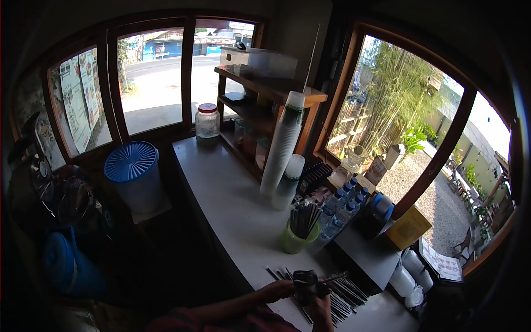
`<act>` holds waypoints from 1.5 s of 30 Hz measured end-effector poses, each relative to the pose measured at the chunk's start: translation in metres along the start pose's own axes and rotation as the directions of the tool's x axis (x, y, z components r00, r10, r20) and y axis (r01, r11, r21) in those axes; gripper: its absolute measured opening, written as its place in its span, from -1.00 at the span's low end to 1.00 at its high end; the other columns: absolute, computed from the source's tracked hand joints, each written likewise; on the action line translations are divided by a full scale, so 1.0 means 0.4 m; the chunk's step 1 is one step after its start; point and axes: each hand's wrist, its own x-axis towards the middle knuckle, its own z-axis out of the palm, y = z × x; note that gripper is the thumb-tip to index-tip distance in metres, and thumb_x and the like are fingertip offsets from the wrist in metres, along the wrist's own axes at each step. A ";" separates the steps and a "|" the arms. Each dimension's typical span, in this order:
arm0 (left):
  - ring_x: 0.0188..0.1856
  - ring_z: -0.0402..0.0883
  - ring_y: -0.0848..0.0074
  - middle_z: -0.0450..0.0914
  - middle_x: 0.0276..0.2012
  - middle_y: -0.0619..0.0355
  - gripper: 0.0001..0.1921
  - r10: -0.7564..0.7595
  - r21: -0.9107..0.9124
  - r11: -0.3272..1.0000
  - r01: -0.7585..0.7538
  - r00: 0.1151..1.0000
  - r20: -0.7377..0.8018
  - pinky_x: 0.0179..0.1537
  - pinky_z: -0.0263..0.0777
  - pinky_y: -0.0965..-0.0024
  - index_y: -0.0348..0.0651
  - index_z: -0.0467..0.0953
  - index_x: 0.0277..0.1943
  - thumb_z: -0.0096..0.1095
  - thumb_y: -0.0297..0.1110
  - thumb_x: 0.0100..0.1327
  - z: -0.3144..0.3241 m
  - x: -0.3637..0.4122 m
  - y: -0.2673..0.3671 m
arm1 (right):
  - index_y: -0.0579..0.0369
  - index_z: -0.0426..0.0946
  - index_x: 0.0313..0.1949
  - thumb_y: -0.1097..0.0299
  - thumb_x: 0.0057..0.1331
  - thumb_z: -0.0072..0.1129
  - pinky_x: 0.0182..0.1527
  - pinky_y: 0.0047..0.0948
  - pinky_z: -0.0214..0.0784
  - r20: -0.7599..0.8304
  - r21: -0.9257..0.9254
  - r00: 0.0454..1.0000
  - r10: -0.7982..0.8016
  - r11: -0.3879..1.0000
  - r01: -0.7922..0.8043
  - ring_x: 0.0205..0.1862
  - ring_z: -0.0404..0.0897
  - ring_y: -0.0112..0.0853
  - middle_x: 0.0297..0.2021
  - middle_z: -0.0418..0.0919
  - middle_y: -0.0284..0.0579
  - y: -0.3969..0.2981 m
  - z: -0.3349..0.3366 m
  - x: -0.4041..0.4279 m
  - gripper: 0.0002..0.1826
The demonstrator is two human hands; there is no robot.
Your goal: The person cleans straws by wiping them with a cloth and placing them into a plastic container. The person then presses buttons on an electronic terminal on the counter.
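Observation:
Low in the head view, my left hand [281, 289] reaches in from the left, its fingers at a small black object [305, 279]. My right hand [321, 308] grips the same object from the right. A thin dark stick, perhaps a straw [335, 277], juts out beside it. Shadow hides what the black object is. Beneath and around the hands, a loose pile of black drinking straws [346, 296], some pale, lies on the white counter [226, 203]. Just beyond stands a green plastic cup [295, 242] packed with dark straws [305, 218].
Tall stacked plastic cups [284, 145] and a shorter cup stack [288, 182] stand by a wooden shelf [269, 83]. Several water bottles [342, 213] cluster on the right near a dark box [369, 253]. A red-lidded jar [207, 122] sits at the far end. A blue-lidded bucket [132, 174] stands left.

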 end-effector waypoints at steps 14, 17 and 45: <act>-0.43 0.29 0.66 0.36 -0.45 0.34 -0.51 -0.021 0.097 0.995 0.019 1.000 0.011 -0.32 0.23 0.50 -0.12 0.44 -0.24 -0.15 0.14 0.59 -0.044 0.027 -0.080 | 0.13 0.48 0.06 0.49 0.31 0.31 -0.21 -0.55 0.44 0.043 0.046 0.993 0.111 0.993 -0.113 -0.23 0.58 -0.54 -0.18 0.61 -0.28 0.023 0.051 -0.038 -0.65; -0.43 0.24 0.65 0.29 -0.48 0.36 -0.62 0.092 0.121 0.988 -0.091 0.996 -0.002 -0.34 0.21 0.50 -0.15 0.44 -0.23 -0.12 -0.04 0.63 -0.014 -0.010 -0.007 | 0.16 0.48 0.07 0.50 0.30 0.29 -0.21 -0.52 0.46 0.083 0.092 0.993 0.089 0.991 -0.097 -0.22 0.59 -0.54 -0.18 0.62 -0.26 0.016 0.057 -0.034 -0.65; -0.35 0.35 0.65 0.40 -0.42 0.30 -0.52 0.014 -0.240 0.970 -0.037 0.995 -0.097 -0.24 0.29 0.45 -0.18 0.48 -0.17 -0.07 0.13 0.57 0.010 0.020 -0.069 | 0.15 0.47 0.07 0.59 0.30 0.22 -0.08 -0.48 0.50 0.095 0.111 0.989 0.112 0.986 -0.122 -0.12 0.60 -0.49 -0.09 0.60 -0.22 0.084 -0.032 -0.015 -0.66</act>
